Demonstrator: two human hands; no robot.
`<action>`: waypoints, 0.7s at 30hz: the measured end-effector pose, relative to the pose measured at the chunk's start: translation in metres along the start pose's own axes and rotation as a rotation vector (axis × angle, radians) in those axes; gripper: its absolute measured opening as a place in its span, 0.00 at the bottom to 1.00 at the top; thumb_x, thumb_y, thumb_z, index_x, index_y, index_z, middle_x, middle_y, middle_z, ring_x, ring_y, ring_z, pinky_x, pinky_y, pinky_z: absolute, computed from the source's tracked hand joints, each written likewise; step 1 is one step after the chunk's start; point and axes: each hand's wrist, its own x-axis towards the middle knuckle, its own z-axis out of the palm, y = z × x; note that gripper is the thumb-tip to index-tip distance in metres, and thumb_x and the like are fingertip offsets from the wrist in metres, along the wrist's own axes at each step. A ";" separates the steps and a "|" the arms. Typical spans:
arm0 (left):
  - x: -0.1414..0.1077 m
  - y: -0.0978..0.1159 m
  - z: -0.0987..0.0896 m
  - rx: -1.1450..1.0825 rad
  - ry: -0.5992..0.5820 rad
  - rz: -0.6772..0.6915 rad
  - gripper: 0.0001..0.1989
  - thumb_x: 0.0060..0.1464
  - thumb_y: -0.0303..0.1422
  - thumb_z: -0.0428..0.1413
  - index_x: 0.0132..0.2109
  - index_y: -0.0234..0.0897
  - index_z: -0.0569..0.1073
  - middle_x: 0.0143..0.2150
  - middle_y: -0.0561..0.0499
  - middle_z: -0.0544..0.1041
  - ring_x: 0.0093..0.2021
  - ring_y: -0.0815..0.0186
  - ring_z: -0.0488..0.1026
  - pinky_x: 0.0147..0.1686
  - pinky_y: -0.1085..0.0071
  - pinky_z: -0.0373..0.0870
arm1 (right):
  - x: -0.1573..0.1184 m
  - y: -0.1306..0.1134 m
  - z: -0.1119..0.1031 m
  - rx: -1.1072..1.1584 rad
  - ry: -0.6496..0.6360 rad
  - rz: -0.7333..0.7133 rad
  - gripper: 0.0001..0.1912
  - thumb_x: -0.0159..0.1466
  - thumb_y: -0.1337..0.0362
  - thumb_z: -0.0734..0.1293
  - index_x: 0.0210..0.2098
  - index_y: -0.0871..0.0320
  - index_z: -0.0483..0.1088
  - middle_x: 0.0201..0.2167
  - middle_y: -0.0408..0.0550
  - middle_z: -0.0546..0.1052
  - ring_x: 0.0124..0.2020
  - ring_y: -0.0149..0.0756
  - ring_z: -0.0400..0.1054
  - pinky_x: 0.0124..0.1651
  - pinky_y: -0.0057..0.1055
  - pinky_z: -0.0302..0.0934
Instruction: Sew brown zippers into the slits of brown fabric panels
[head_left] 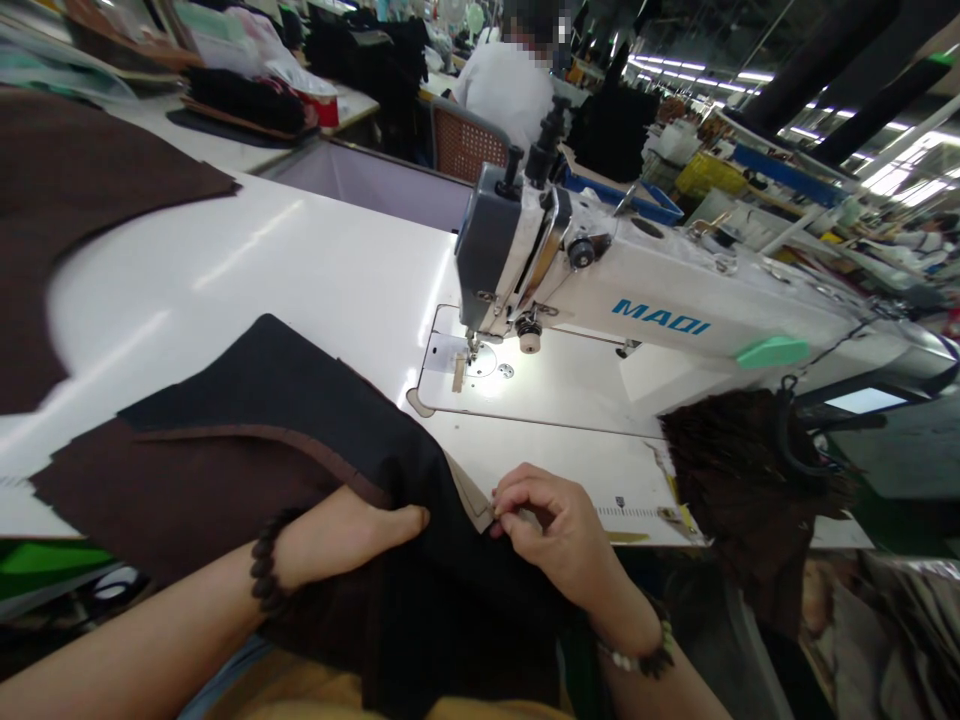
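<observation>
Carefully, the right hand (pixel 541 525) pinches a tan fabric edge (pixel 471 494), the open left hand (pixel 351 530) flattens dark brown cloth (pixel 225 490); a loose pinch could slip.

Garment factory, a sewing floor. Just ahead of the right hand (pixel 544 525), an industrial lockstitch sewing machine (pixel 570 270) marked MAQI, set into a long white sewing table (pixel 247 260). Under and beside the left hand (pixel 349 535), cut panels of dark brown cloth (pixel 150 490). Farther ahead of both hands, a co-worker in a white shirt (pixel 506 90) on a cane-back chair (pixel 465 140), and off to the left, another workstation piled with black cloth (pixel 240 100). Ahead and to the right of the hands, a blue bin (pixel 622 205) and a yellow bin (pixel 709 175), with long fluorescent tube lights (pixel 690 70) overhead across a large hall.
</observation>
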 end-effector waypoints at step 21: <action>-0.003 0.011 0.002 0.086 -0.032 0.029 0.13 0.42 0.41 0.48 0.23 0.37 0.67 0.24 0.53 0.73 0.25 0.64 0.70 0.28 0.73 0.70 | -0.006 0.005 -0.004 0.088 -0.009 0.165 0.04 0.54 0.65 0.66 0.26 0.59 0.71 0.37 0.45 0.67 0.40 0.31 0.63 0.45 0.27 0.57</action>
